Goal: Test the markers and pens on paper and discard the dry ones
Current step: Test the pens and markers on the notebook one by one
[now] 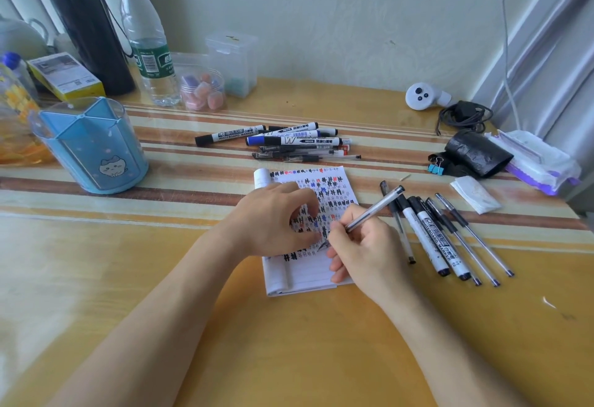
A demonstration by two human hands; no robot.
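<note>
**Pen tip on the notepad, barrel slanting up and away to the right**

The right hand (363, 246) grips a clear-barrelled pen (373, 210) with fingers closed round its lower part. The pen's long axis runs diagonally: the tip points near and left, down onto the notepad (308, 265), and the capped back end rises far and right above the knuckles. The tip meets the paper about midway down the page, just beside the left hand.

The left hand (273, 220) lies on the notepad with fingers curled, loosely spread and pressing the sheet; it holds nothing. The page is covered in black, blue and red hash marks on its far part, with blank ruled lines near the person.

To the right of the notepad, a row of pens and whiteboard markers (446, 233) lies on the wooden table (128, 278), their long axes running near to far, slightly fanned. On the far side of the notepad, a second pile of markers and pens (283, 143) lies mostly left to right. A blue pen holder (93, 146) stands at the far left.
</note>
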